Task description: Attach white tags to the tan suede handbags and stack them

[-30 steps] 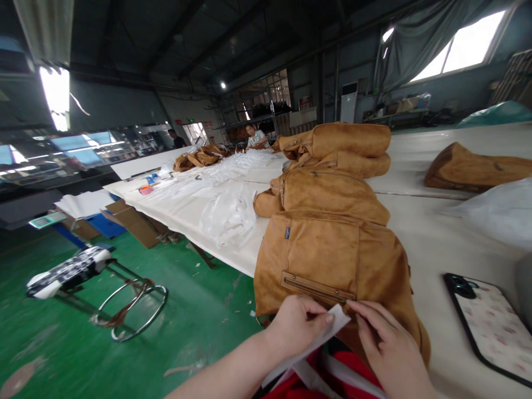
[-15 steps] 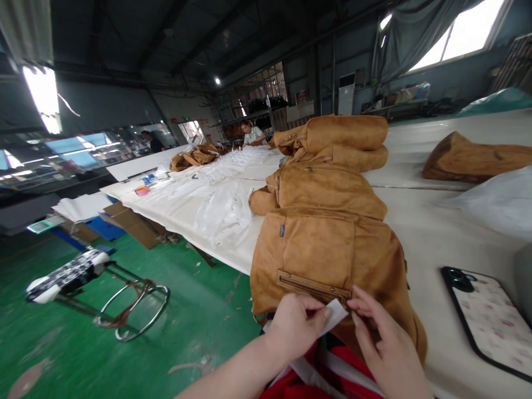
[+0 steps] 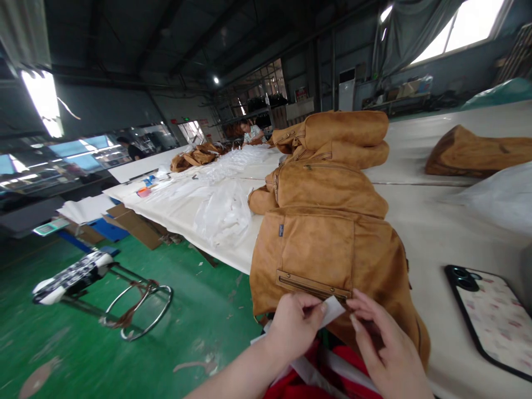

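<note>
My left hand (image 3: pixel 293 324) pinches a small white paper slip (image 3: pixel 332 311) between thumb and fingers, over the lower front of a tan leather bag (image 3: pixel 318 244). My right hand (image 3: pixel 380 338) is just right of the slip, at the right end of the bag's zipped pocket (image 3: pixel 311 285). Its fingers are curled, with thumb and fingertips close together; whatever is between them is too small to make out. The bag lies on the white table, a small dark label (image 3: pixel 281 230) on its upper left. White strips show below my left hand.
More tan bags (image 3: pixel 328 188) lie behind this one in a row. To the right are a phone (image 3: pixel 494 318), clear plastic (image 3: pixel 502 197) and another tan bag (image 3: pixel 477 152). Plastic bags (image 3: pixel 224 213) cover the table's left side. A stool (image 3: pixel 78 277) stands on the green floor; a person (image 3: pixel 251 133) sits far back.
The white slip and my left hand have shifted slightly left, leaving a little more gap to my right fingertips. The view has turned slightly. A distant person at left has moved left.
</note>
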A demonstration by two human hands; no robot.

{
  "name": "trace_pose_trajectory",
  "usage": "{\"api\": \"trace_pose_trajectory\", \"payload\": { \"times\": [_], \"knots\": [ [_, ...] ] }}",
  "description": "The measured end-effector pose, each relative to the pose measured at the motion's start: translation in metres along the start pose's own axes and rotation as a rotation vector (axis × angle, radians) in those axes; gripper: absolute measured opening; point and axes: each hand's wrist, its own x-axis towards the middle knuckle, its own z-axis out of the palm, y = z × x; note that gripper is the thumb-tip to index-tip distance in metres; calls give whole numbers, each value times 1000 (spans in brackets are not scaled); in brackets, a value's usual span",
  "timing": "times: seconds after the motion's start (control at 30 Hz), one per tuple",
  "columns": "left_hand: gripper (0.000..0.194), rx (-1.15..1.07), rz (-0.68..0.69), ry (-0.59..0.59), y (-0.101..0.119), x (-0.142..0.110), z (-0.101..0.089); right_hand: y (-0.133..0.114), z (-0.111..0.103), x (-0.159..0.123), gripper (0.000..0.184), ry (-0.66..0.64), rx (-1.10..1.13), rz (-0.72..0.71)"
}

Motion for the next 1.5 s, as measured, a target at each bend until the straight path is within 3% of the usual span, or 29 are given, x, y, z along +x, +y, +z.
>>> {"api": "trace_pose_trajectory", "payload": {
  "times": [0.1, 0.27, 0.4, 0.63, 0.93, 1.1, 1.27, 1.37, 1.5],
  "knots": [
    [38, -19, -11, 36, -4, 2, 2, -8, -1, -3, 27, 40, -9, 159],
    [38, -43, -15, 52, -2, 5, 4, -14, 5, 1, 39, -261, 101, 338],
    [35, -103, -10, 41, 1, 7, 8, -11, 14, 6, 47, -362, 240, 523],
    [29, -171, -24, 139, -2, 18, 22, -5, 27, 2, 54, -276, 461, 659],
    [19, 91, 19, 248, 7, 17, 15, -1, 35, 6, 52, -254, 534, 678],
    [14, 370, 203, 392, 6, 5, 20, -12, 40, 13, 50, -157, 643, 669],
    [26, 704, 470, 323, -4, -10, 28, -20, 40, 19, 50, -117, 709, 726],
    [31, 878, 520, 272, -9, -13, 29, -18, 39, 19, 49, -107, 748, 760],
    [33, 912, 573, 239, -11, -13, 25, -15, 37, 16, 48, -87, 880, 748]
  ]
}}
